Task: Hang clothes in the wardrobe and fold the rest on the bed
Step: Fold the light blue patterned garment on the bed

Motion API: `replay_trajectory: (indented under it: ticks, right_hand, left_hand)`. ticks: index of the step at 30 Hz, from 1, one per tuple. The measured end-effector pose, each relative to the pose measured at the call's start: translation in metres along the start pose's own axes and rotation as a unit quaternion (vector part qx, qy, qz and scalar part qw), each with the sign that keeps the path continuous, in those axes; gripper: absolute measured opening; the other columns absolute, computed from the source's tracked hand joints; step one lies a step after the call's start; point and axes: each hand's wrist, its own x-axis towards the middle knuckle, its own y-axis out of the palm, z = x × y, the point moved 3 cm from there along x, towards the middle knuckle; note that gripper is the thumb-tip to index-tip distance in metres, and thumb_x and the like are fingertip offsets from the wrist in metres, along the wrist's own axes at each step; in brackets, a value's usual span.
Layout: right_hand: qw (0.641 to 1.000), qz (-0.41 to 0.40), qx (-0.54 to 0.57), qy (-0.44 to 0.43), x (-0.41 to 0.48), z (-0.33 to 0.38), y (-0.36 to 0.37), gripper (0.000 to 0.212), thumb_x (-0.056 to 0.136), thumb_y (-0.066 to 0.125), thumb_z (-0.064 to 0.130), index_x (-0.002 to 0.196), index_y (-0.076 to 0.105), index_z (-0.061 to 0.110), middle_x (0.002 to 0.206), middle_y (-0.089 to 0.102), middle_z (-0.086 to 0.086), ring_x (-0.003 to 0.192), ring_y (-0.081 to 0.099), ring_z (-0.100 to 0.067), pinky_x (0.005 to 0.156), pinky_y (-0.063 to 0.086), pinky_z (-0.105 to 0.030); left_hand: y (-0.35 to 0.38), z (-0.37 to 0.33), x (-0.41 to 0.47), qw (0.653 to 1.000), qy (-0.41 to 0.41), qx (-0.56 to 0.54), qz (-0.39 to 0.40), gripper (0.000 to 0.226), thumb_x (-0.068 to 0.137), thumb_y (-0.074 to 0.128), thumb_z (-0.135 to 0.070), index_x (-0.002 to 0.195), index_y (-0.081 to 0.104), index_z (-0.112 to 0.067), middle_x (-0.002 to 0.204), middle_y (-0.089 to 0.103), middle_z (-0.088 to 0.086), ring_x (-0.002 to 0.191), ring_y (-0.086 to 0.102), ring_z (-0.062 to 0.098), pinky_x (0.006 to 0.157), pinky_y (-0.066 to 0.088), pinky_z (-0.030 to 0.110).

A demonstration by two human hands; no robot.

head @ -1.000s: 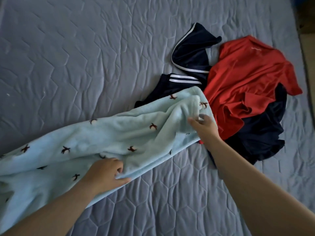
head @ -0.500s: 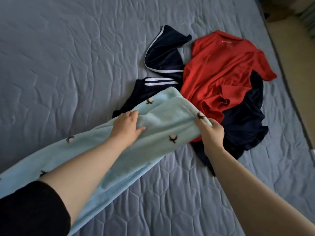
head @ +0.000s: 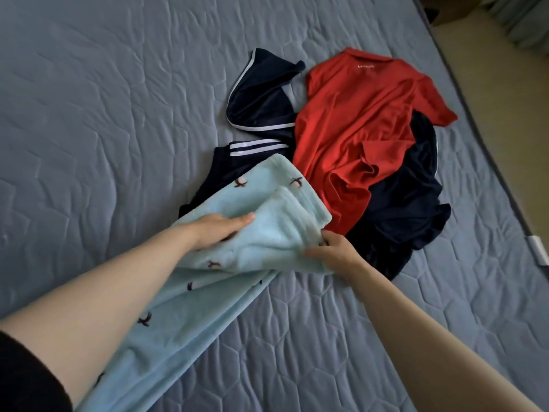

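— Item under handling?

— A light blue fleece garment is laid on the grey quilted bed, its far end doubled over. It is pressed flat by the left hand, fingers extended, and its edge is pinched by the right hand.

— Surroundings?

— A red shirt and navy striped clothing are heaped just beyond it, partly overlapped by it.

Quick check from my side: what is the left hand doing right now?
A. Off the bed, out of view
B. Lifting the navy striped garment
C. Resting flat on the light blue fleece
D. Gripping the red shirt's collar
C: the left hand lies palm-down, fingers extended, on the light blue fleece, while the right hand pinches its edge beside the red shirt.
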Motion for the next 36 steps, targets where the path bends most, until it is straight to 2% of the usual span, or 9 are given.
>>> replay_trajectory:
  ticks: [4,9,13,18,21,24,28,33,36]
  right_hand:
    - [0.999,-0.026,0.014,-0.016,-0.003,0.015,0.002,0.047,0.077,0.071,0.054,0.058,0.051,0.016,0.060,0.049,0.005,0.059,0.049,-0.012,0.058,0.041,-0.029]
    - [0.993,0.054,-0.089,-0.049,-0.005,0.020,0.020,0.032,0.082,0.070,0.035,0.083,0.066,0.003,0.069,0.053,0.002,0.065,0.049,-0.009,0.061,0.040,-0.024]
    - [0.994,0.047,-0.050,-0.079,-0.014,0.017,0.015,0.017,0.083,0.065,0.016,0.068,0.057,0.013,0.063,0.049,0.006,0.062,0.047,-0.008,0.057,0.040,-0.021]
    - [0.988,0.070,0.134,-0.016,-0.026,0.005,-0.005,0.025,0.080,0.053,-0.010,0.100,0.066,-0.004,0.093,0.067,-0.015,0.091,0.063,-0.029,0.080,0.054,-0.041]
    - [0.965,0.196,0.171,0.035,-0.036,0.005,-0.007,0.032,0.082,0.070,0.016,0.113,0.068,0.007,0.110,0.071,-0.008,0.104,0.067,-0.023,0.089,0.051,-0.034]
    - [0.984,0.139,0.107,0.023,-0.040,0.010,-0.004,0.059,0.076,0.072,0.053,0.101,0.068,0.000,0.099,0.072,-0.006,0.094,0.067,-0.021,0.088,0.050,-0.032]
    - [0.981,-0.013,0.165,-0.105,-0.048,0.022,-0.013,0.009,0.089,0.065,0.008,0.089,0.074,0.008,0.092,0.073,-0.014,0.093,0.067,-0.023,0.088,0.054,-0.031]
    - [0.973,-0.012,0.199,-0.117,-0.059,0.035,-0.022,0.017,0.086,0.059,-0.010,0.095,0.071,-0.003,0.104,0.065,-0.033,0.095,0.062,-0.034,0.098,0.046,-0.052]
    - [0.972,0.002,0.182,-0.147,-0.066,0.051,-0.020,0.012,0.087,0.060,-0.004,0.094,0.070,0.000,0.082,0.059,-0.016,0.083,0.053,-0.022,0.082,0.046,-0.043]
  left_hand:
    - [0.031,0.005,0.001,0.993,0.047,0.104,0.024,0.038,0.072,0.078,-0.048,0.072,0.053,-0.020,0.067,0.056,-0.005,0.059,0.049,0.009,0.056,0.038,0.022]
    - [0.056,0.020,-0.002,0.994,0.102,0.049,-0.009,0.029,0.067,0.077,-0.017,0.074,0.049,-0.015,0.065,0.051,0.000,0.056,0.049,0.012,0.045,0.040,0.021]
    - [0.055,0.021,-0.005,0.976,0.166,0.098,-0.099,0.045,0.063,0.078,-0.031,0.062,0.036,-0.018,0.066,0.042,-0.007,0.057,0.038,0.009,0.052,0.029,0.024]
    - [0.048,0.010,-0.015,0.975,0.189,0.050,-0.103,0.057,0.050,0.084,-0.060,0.079,0.050,-0.025,0.074,0.056,-0.012,0.064,0.050,0.004,0.057,0.036,0.018]
    - [0.047,0.005,-0.023,0.970,0.209,0.034,-0.120,0.049,0.051,0.088,-0.050,0.078,0.055,-0.026,0.073,0.060,-0.010,0.065,0.054,0.006,0.057,0.041,0.019]
    - [0.048,-0.002,-0.031,0.965,0.225,0.004,-0.134,0.051,0.047,0.087,-0.056,0.070,0.057,-0.022,0.068,0.056,-0.010,0.060,0.048,0.003,0.055,0.037,0.018]
    - [0.045,-0.006,-0.039,0.955,0.253,-0.029,-0.152,0.030,0.074,0.079,-0.036,0.055,0.056,-0.033,0.064,0.052,-0.017,0.060,0.049,0.000,0.058,0.033,0.013]
    - [0.023,-0.017,-0.050,0.920,0.278,-0.032,-0.276,0.018,0.068,0.085,-0.022,0.073,0.068,-0.025,0.075,0.060,-0.009,0.071,0.057,0.002,0.062,0.040,0.009]
    - [0.020,-0.025,-0.051,0.922,0.287,0.027,-0.259,0.024,0.069,0.084,-0.035,0.081,0.067,-0.022,0.077,0.053,-0.011,0.068,0.051,0.004,0.062,0.035,0.011]
